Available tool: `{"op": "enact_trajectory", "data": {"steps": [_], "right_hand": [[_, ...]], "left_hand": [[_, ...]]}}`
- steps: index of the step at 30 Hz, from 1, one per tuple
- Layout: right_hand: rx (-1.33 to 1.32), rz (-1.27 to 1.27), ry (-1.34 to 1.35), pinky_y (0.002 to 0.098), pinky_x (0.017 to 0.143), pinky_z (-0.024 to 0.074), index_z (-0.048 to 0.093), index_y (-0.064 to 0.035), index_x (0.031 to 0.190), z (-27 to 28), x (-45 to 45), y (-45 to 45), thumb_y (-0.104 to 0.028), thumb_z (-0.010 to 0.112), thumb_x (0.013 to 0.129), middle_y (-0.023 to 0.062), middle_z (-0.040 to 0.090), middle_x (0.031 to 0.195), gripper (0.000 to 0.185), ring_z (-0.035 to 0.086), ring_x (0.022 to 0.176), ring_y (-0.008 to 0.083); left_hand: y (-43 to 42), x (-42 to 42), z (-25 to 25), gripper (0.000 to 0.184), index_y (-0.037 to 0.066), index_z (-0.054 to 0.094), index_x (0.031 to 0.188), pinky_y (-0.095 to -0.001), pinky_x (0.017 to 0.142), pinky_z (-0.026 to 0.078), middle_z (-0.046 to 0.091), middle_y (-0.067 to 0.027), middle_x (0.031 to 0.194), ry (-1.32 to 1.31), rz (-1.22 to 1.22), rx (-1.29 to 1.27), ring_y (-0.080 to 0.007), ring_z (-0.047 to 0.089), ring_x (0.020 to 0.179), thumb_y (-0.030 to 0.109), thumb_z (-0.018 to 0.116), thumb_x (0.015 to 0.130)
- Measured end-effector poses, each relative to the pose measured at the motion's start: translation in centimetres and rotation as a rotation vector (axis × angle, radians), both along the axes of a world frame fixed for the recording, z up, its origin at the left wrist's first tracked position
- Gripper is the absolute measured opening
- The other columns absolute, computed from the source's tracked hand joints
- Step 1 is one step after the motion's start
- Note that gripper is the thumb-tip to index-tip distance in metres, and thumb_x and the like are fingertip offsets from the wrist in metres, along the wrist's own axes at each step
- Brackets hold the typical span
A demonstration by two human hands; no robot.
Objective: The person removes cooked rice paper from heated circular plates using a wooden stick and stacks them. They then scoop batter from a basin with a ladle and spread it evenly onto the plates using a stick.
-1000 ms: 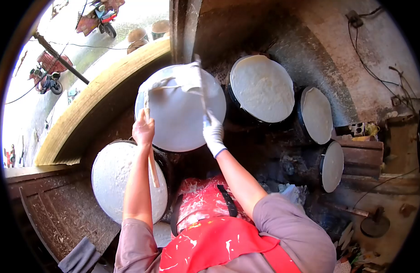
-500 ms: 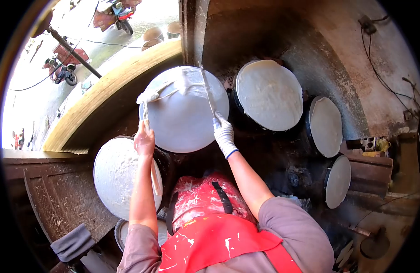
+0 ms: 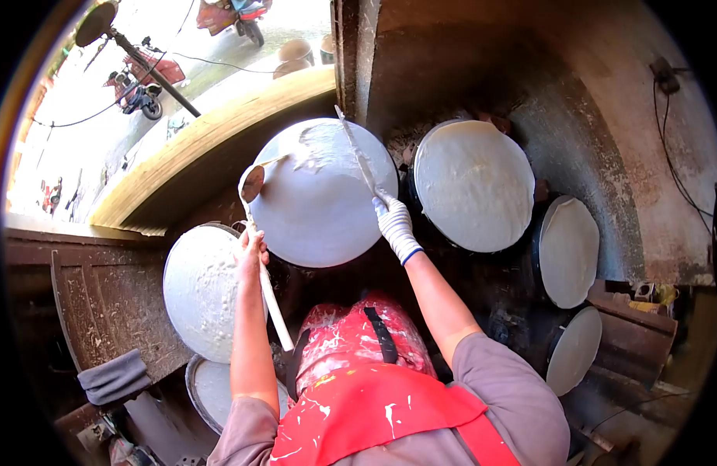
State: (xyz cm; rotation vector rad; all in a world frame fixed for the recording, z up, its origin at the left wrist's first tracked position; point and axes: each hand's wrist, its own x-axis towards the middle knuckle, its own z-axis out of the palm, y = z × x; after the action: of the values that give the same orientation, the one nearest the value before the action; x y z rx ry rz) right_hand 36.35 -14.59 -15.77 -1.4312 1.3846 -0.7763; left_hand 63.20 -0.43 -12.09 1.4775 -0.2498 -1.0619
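Observation:
My bare left hand [image 3: 252, 247] is closed round the pale handle of a ladle [image 3: 277, 311]. The ladle's brownish bowl is tipped up at the left rim of a large round griddle [image 3: 316, 221] coated in smooth white batter. A thicker streak of batter [image 3: 316, 147] lies toward the griddle's far side. On my right hand [image 3: 395, 227] is a striped white glove, its fingers wrapped round a long, thin, batter-smeared spatula [image 3: 357, 151]. The blade slants up and left over the griddle's right part; whether it touches the batter I cannot tell.
To the left stands another round griddle [image 3: 199, 287] with lumpy white batter, and below it a round pan [image 3: 211, 392]. On the right are several more batter-covered rounds, the nearest one large [image 3: 473, 186]. A curved yellowish panel [image 3: 211, 147] borders the street, where motorbikes stand.
The ladle has turned, so its bowl shows where a clump of batter hung before. Strands of batter across the griddle are mostly gone. My view has shifted slightly.

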Motion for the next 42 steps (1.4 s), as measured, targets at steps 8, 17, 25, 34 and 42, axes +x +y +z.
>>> {"op": "enact_trajectory", "data": {"steps": [8,17,25,34,42], "right_hand": [[0.473,0.344,-0.244,0.0234,0.085,0.0406,0.058,-0.0001,0.106,1.3,1.9,0.9,-0.002,0.057,0.080,0.0073,0.059,0.102,0.027,0.052,0.094,0.0126],[0.460,0.407,-0.191,0.0200,0.051,0.0402,0.060,-0.0039,0.105,2.0,0.8,-3.5,-0.009,0.058,0.081,-0.0027,0.058,0.075,0.024,0.043,0.056,0.0044],[0.445,0.321,-0.252,0.0197,0.065,0.0455,0.059,0.0004,0.103,1.7,-1.6,-5.8,-0.008,0.059,0.080,0.0035,0.061,0.088,0.024,0.053,0.073,0.0071],[0.364,0.898,-0.034,0.0199,0.049,0.0374,0.059,-0.0110,0.109,2.3,-1.4,-6.7,-0.012,0.059,0.080,-0.0047,0.057,0.073,0.029,0.042,0.055,0.0036],[0.082,0.682,-0.092,0.0223,0.061,0.0433,0.060,-0.0072,0.107,0.7,1.3,-12.0,-0.010,0.061,0.080,-0.0037,0.059,0.079,0.027,0.049,0.067,0.0051]], "left_hand": [[1.4,-1.4,1.1,0.016,0.007,0.054,0.098,-0.0175,0.033,0.035,0.047,0.0006,0.060,0.148,0.140,0.105,-0.0065,0.042,0.038,0.015,0.053,0.083],[2.2,-2.8,1.2,0.009,0.004,0.054,0.080,-0.0181,0.033,0.033,0.044,0.0020,0.056,-0.253,0.123,0.179,-0.0053,0.039,0.036,0.012,0.051,0.084],[5.2,-4.0,1.5,0.014,0.003,0.055,0.090,-0.0185,0.032,0.032,0.044,0.0010,0.056,-0.140,0.158,0.150,-0.0066,0.039,0.036,0.016,0.053,0.084],[7.7,-4.8,2.5,0.027,0.002,0.052,0.104,-0.0202,0.032,0.030,0.044,-0.0011,0.056,-0.005,0.208,0.120,-0.0080,0.037,0.035,0.022,0.051,0.086],[9.4,-6.1,3.6,0.030,0.002,0.051,0.106,-0.0216,0.031,0.029,0.043,-0.0018,0.055,0.038,0.220,0.171,-0.0084,0.037,0.034,0.025,0.048,0.087]]}}
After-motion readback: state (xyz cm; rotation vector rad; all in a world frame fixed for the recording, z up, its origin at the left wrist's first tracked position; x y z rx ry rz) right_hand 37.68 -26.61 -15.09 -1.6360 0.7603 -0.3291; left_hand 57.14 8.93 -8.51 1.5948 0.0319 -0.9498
